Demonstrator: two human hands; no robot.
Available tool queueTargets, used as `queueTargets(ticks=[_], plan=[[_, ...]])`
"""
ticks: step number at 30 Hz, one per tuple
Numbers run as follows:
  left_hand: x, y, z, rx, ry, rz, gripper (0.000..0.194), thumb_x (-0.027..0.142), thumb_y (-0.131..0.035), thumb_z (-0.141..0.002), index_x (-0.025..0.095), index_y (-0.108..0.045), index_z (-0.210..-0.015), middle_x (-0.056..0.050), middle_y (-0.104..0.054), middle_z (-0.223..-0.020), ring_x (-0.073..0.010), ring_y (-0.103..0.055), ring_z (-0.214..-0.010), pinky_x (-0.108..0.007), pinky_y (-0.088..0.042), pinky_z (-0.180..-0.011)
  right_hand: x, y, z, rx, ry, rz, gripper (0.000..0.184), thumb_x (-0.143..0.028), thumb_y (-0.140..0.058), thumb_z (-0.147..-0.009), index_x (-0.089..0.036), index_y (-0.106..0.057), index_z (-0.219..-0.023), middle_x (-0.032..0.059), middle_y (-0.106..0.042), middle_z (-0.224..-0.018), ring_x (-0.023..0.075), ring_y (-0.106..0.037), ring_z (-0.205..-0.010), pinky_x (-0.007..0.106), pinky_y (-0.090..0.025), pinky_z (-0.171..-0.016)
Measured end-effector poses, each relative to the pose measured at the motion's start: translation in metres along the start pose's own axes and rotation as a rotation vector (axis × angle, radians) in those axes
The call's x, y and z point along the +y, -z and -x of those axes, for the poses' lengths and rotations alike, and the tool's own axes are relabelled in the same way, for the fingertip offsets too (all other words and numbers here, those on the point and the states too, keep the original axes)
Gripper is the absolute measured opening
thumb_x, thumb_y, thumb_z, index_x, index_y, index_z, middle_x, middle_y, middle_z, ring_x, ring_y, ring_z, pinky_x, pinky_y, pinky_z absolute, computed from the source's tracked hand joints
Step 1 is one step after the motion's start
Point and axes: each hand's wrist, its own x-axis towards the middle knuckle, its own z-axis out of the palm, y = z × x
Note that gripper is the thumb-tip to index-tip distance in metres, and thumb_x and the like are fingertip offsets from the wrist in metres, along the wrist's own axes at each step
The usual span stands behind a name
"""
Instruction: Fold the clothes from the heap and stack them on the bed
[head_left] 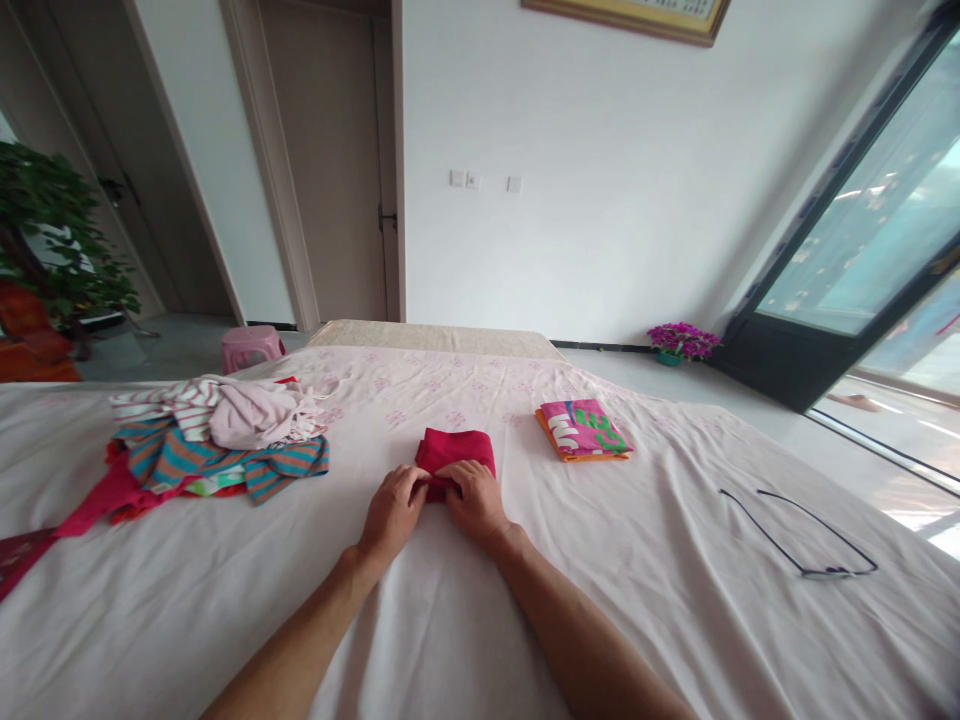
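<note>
1 compact, roughly rectangular bundle of solid red cloth (456,448) lay on the pale, creased fabric sheet (435,620). It was folded on itself — the far edge nearly straight, the upper face fairly smooth with slight ripples. Its nearer part was largely covered — only a bunched strip of red showed there.

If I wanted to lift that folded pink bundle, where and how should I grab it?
Probably by the near edge of the bundle, coming from the near side and pinching from below and above. It lies flat on the sheet, and orange layers show along that edge, so gripping them all together should keep the folds in place.
</note>
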Motion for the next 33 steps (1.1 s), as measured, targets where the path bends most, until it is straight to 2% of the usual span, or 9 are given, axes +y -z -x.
queueTargets(ticks=[20, 24, 28, 33], plan=[[-0.001, 0.001, 0.003, -0.014, 0.001, 0.032, 0.021, 0.01, -0.048, -0.086, 0.023, -0.057, -0.099, -0.004, -0.062, -0.096, -0.0185, -0.061, -0.093, -0.035, -0.051, -0.086, -0.005, 0.001, 0.0, -0.018, 0.0, 0.035, 0.039, -0.007, -0.052, -0.073, -0.024, -0.068, -0.104, 0.0036, -0.069, -0.102, 0.0216, -0.058, -0.097, 0.035, -0.04, -0.089], [0.004, 0.006, 0.001, -0.025, -0.012, -0.048, 0.016, 0.012, -0.051, -0.086, 0.023, -0.058, -0.096, -0.004, -0.062, -0.093, -0.0201, -0.06, -0.092, -0.037, -0.05, -0.085, -0.004, 0.001, 0.001, -0.014, -0.001, 0.027, 0.038, -0.007, -0.053, -0.074, -0.024, -0.068, -0.104, 0.0036, -0.07, -0.102, 0.0214, -0.059, -0.098, 0.035, -0.041, -0.09], [0.01, 0.011, -0.001, -0.029, -0.041, -0.151, 0.008, 0.022, -0.052, -0.09, 0.023, -0.06, -0.088, -0.004, -0.063, -0.088, -0.0201, -0.059, -0.086, -0.035, -0.047, -0.081, -0.002, 0.001, 0.001, -0.016, 0.013, -0.023, 0.034, -0.007, -0.054, -0.076, -0.024, -0.07, -0.102, 0.0023, -0.071, -0.104, 0.0206, -0.06, -0.098, 0.035, -0.042, -0.092], [0.014, 0.011, -0.006, 0.008, 0.012, -0.27, 0.024, 0.029, -0.044, -0.095, 0.022, -0.059, -0.078, -0.004, -0.062, -0.08, -0.0196, -0.059, -0.08, -0.033, -0.043, -0.076, -0.001, 0.006, 0.001, -0.013, 0.005, -0.165, 0.026, -0.014, -0.055, -0.082, -0.025, -0.072, -0.099, 0.002, -0.072, -0.104, 0.0201, -0.063, -0.098, 0.036, -0.044, -0.095]])
